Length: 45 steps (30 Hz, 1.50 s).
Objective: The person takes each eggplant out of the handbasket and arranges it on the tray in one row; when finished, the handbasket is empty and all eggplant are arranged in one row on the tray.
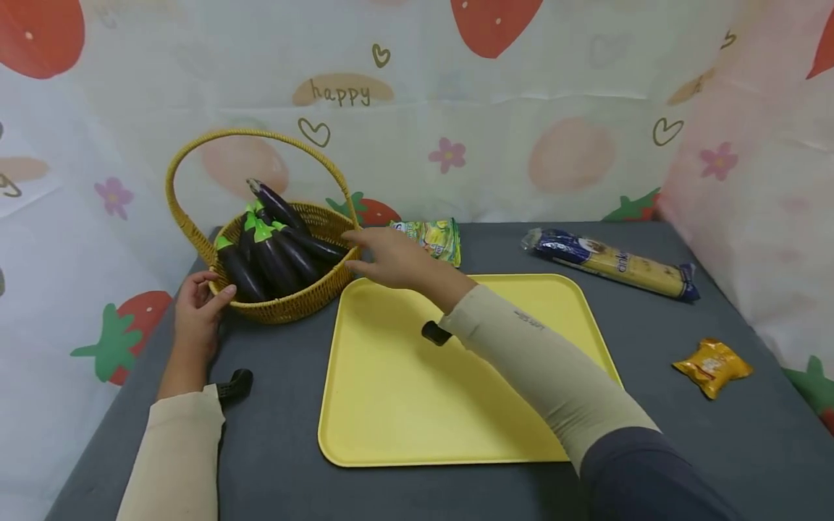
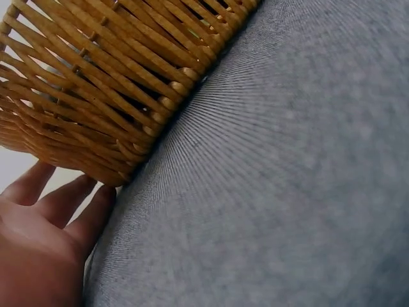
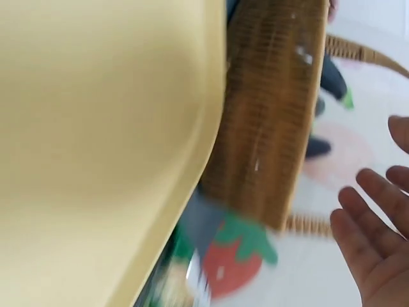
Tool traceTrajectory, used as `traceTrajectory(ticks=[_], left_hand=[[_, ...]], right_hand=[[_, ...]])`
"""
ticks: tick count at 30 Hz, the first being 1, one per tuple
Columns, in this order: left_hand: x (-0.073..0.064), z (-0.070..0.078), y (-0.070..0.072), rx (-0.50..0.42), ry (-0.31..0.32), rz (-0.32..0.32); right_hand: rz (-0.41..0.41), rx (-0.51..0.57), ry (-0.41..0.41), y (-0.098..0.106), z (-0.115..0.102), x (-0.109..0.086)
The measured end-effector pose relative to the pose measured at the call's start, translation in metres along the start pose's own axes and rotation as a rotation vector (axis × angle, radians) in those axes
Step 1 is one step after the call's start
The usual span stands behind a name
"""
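A yellow wicker basket (image 1: 287,307) with a tall hoop handle stands at the back left, holding several dark eggplants (image 1: 274,260) with green caps. At the basket's left side is my left hand (image 1: 198,311), its thumb by the rim near the handle's foot. In the left wrist view, the extended fingers (image 2: 67,198) touch the woven outer wall. My right hand (image 1: 391,255) reaches across to the basket's right rim. Seen from the right wrist, its fingers (image 3: 367,233) are spread and hold nothing, beside the handle's foot.
A yellow tray (image 1: 404,405) lies mid-table under my right forearm. Behind it sits a green snack packet (image 1: 443,239), partly covered by my right hand. A pasta pack (image 1: 612,262) and a small orange packet (image 1: 713,367) lie on the right. A printed curtain hangs behind.
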<state>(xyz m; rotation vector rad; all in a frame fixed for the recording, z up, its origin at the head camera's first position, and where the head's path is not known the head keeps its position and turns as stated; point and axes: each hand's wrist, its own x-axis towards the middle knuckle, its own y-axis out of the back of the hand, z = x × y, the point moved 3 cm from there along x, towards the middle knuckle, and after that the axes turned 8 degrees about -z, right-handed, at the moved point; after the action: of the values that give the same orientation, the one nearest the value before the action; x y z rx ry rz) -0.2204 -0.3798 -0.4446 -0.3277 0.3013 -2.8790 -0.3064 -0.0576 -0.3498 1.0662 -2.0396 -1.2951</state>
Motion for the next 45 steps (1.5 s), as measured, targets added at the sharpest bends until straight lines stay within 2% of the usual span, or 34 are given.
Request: traceTrajectory(ticks=[5, 11, 17, 20, 24, 27, 29, 31, 34, 37, 40, 42, 45], left_hand=[[0.0, -0.001, -0.001, -0.019, -0.022, -0.023], [-0.002, -0.001, -0.001, -0.013, -0.027, -0.012], [-0.007, -0.005, 0.0, 0.026, 0.006, -0.013], [-0.009, -0.009, 0.0, 0.043, 0.026, -0.02], [-0.008, -0.01, -0.002, 0.051, 0.018, -0.027], [-0.009, -0.009, -0.003, 0.046, 0.014, -0.017], [-0.009, -0.008, -0.003, 0.047, 0.015, -0.004], [-0.009, -0.007, -0.002, 0.045, 0.018, 0.006], [-0.008, -0.006, -0.002, 0.06, 0.025, 0.007], [-0.007, -0.005, -0.001, 0.066, 0.028, -0.001], [-0.005, -0.004, 0.0, 0.07, 0.023, 0.002], [-0.005, -0.003, 0.001, 0.069, 0.016, 0.006], [-0.003, -0.003, 0.003, 0.078, 0.011, 0.01]], right_hand=[[-0.008, -0.017, -0.048, -0.012, -0.02, 0.051], [-0.041, -0.056, -0.19, -0.031, -0.017, 0.089], [-0.077, -0.062, -0.299, -0.044, -0.01, 0.104], [-0.053, -0.049, -0.317, -0.047, -0.007, 0.106], [0.035, -0.011, -0.323, -0.044, -0.004, 0.106], [0.134, 0.081, -0.295, -0.033, -0.009, 0.1], [0.186, 0.2, -0.271, -0.024, -0.017, 0.09], [0.224, 0.354, -0.227, -0.018, -0.024, 0.075], [0.236, 0.633, -0.178, -0.017, -0.032, 0.045], [0.223, 0.907, -0.147, -0.024, -0.033, 0.012], [0.209, 1.103, -0.157, -0.04, -0.028, -0.015], [0.2, 1.18, -0.186, -0.052, -0.023, -0.028], [0.182, 1.226, -0.232, -0.072, -0.014, -0.037]])
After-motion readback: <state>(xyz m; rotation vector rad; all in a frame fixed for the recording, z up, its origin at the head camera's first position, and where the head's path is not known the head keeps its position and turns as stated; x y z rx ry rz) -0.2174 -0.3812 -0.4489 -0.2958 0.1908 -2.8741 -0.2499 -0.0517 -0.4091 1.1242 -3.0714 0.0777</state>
